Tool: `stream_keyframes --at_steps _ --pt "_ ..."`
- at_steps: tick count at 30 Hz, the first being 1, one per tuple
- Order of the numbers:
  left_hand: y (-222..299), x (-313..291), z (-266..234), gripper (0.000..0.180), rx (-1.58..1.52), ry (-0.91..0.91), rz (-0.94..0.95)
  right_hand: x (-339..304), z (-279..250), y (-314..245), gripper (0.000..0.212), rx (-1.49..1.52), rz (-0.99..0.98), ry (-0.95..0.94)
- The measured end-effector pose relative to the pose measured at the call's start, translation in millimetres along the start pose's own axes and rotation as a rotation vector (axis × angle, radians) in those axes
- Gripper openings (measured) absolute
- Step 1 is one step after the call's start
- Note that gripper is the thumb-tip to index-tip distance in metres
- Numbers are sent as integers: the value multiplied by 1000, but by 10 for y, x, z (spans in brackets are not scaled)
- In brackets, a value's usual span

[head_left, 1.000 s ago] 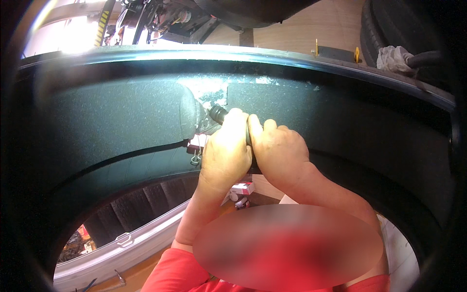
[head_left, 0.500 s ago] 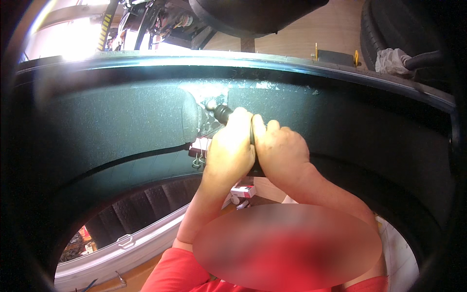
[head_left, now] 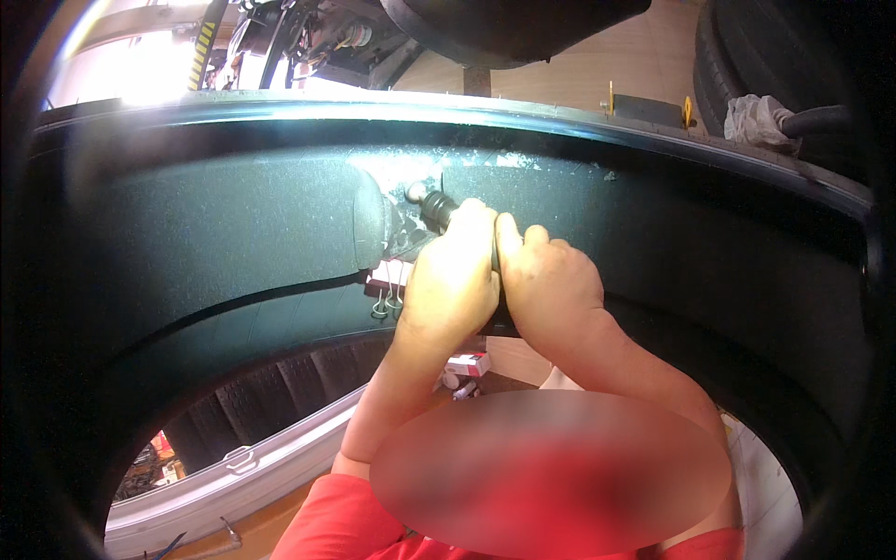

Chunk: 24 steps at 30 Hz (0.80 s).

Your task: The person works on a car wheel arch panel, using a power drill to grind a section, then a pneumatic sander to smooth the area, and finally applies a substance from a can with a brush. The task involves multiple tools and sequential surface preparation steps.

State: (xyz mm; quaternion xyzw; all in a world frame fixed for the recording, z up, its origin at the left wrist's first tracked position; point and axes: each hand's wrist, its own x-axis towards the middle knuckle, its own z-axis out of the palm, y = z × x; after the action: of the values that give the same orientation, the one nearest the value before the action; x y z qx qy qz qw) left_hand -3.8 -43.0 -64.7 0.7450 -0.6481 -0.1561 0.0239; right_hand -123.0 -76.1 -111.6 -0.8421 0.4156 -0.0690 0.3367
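Inside a large black tire (head_left: 252, 224), my two hands work close together. A black hand tool with a ribbed collar (head_left: 439, 209) and a small round tip (head_left: 415, 192) juts from my left hand (head_left: 455, 275), whose fingers are wrapped around it. Pressed up against its right side, my right hand (head_left: 553, 285) is also closed on the tool; most of the handle is hidden by both hands. The tip meets a scuffed, brightly lit gap in the dark grey foam lining (head_left: 280, 210). At the gap's lower edge, binder clips (head_left: 385, 303) grip the cut end.
Beyond the tire's upper rim (head_left: 448, 109) are machinery (head_left: 280, 47), a rounded black object (head_left: 523, 28) and stacked tires (head_left: 761, 56) with a plastic bag (head_left: 756, 121). A small red and white box (head_left: 469, 365) shows through the lower opening, beside a white frame (head_left: 252, 471).
Both hands and the tool have shifted slightly to the right. The round tip sits a little farther up and right in the gap.
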Motion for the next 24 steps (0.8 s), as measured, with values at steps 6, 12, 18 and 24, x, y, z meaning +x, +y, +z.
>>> stream_keyframes --at_steps 6,12,18,24 --pt "-35 -40 -70 26 33 18 -70 15 17 -60 37 99 -54 17" --pt "-46 -85 -85 29 28 66 -26 28 41 -91 33 74 -81 22" --pt "-78 -82 -93 29 49 53 -23 28 63 -103 37 69 -66 74" --pt "-33 21 -112 27 66 53 -15 69 24 -90 37 79 -47 43"
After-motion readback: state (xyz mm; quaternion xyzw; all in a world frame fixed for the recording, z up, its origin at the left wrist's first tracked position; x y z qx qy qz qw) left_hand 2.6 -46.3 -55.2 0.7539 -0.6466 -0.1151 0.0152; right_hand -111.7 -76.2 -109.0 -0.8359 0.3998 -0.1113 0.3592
